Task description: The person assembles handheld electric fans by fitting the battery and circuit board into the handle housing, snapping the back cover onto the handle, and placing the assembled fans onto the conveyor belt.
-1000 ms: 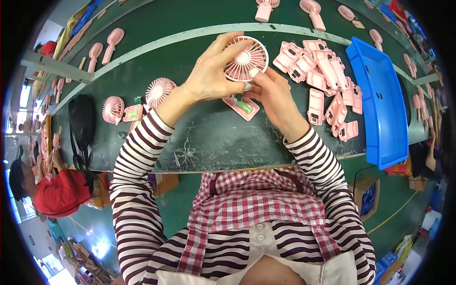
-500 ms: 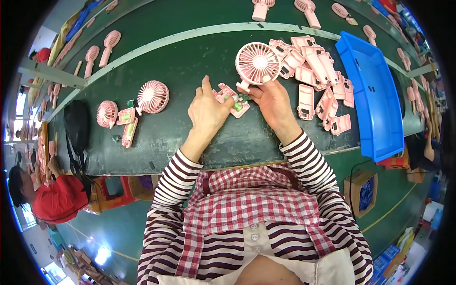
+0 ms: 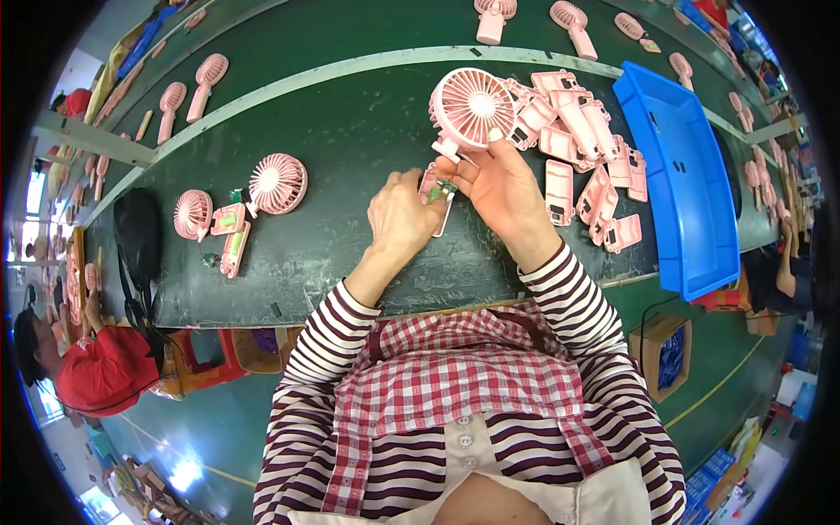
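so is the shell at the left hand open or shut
Open: green parts show uncovered at the shell, though the left hand hides some of it.

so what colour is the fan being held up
The fan is pale pink; it shows best in the head view.

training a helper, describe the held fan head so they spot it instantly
Find the blue tray on the right. Left of it lies a heap of pink casings, and at that heap's left edge is a round, slatted pink fan head. Unlike the two fan heads lying farther left, it is held in the right hand.
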`<state>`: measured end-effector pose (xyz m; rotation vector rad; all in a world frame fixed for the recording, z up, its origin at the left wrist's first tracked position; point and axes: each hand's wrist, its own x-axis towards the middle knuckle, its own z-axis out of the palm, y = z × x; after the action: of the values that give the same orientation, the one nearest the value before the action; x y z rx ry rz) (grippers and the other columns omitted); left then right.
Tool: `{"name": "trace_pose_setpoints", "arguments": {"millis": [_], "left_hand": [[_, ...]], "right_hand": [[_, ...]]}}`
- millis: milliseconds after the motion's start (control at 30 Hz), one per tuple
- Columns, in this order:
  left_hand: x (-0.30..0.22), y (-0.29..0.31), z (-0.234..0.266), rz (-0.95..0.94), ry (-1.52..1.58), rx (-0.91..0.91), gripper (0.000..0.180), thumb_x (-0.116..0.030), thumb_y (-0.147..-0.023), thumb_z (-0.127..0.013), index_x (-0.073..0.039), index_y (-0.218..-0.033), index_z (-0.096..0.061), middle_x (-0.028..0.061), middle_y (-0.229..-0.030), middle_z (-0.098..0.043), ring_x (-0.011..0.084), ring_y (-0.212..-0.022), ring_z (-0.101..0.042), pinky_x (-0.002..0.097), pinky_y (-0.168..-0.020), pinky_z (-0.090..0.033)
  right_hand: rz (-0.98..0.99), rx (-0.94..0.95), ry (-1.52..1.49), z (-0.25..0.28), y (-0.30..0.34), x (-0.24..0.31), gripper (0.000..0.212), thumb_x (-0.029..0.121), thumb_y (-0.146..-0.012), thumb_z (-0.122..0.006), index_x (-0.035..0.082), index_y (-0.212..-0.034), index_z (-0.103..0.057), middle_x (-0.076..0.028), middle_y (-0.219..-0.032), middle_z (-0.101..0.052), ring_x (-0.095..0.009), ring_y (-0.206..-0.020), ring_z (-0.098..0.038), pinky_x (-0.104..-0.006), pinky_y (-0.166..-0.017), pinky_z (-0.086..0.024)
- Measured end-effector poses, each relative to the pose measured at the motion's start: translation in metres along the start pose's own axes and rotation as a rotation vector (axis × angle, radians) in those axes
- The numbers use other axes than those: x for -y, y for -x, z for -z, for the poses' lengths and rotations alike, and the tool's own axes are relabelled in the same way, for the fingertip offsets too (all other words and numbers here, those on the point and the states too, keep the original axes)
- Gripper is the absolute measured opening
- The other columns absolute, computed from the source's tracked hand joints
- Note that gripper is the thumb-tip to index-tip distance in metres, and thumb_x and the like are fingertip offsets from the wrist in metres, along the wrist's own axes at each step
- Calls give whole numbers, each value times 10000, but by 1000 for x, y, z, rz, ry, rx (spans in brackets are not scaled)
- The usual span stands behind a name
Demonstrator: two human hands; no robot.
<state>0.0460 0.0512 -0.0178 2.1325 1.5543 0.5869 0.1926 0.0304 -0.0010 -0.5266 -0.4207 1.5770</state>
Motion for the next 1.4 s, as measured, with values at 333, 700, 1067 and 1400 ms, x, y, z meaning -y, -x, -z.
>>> {"name": "trace_pose_setpoints", "arguments": {"millis": [333, 700, 1067, 1400], "left_hand": [[20, 32, 21, 499, 1788, 487, 368, -202, -821, -475, 14, -1119, -481, 170, -965, -599, 287, -860, -618, 430, -697, -545], [13, 40, 25, 487, 1474, 291, 226, -69, -857, -520, 15, -1066, -530, 114, -904, -627, 163, -749, -627, 277, -644, -532], [4, 47, 27, 343, 1309, 290, 252, 4, -799, -503, 6, -1047, -547, 97, -871, -640, 125, -719, -606, 246, -631, -496], [11, 43, 15, 175, 1015, 65, 224, -192, -843, -617, 21, -911, -595, 20, -729, -604, 42, -656, -520, 211, -581, -432]], "right_hand": [[-111, -14, -106, -11, 24, 9, 398, 317, -903, -444, -10, -1125, -491, -159, -1081, -580, -282, -903, -599, -424, -835, -480], [-77, -90, 297, -12, 39, -14, 407, 322, -908, -458, 4, -1161, -468, -130, -1102, -565, -214, -948, -571, -373, -840, -457], [-56, -7, 474, -2, 20, -26, 381, 237, -848, -572, 21, -1155, -506, -43, -1027, -588, -101, -878, -542, -259, -789, -435], [-124, 83, 381, 9, 15, -29, 395, 253, -868, -548, 10, -1174, -485, -71, -1104, -571, -173, -981, -556, -354, -889, -415]]}}
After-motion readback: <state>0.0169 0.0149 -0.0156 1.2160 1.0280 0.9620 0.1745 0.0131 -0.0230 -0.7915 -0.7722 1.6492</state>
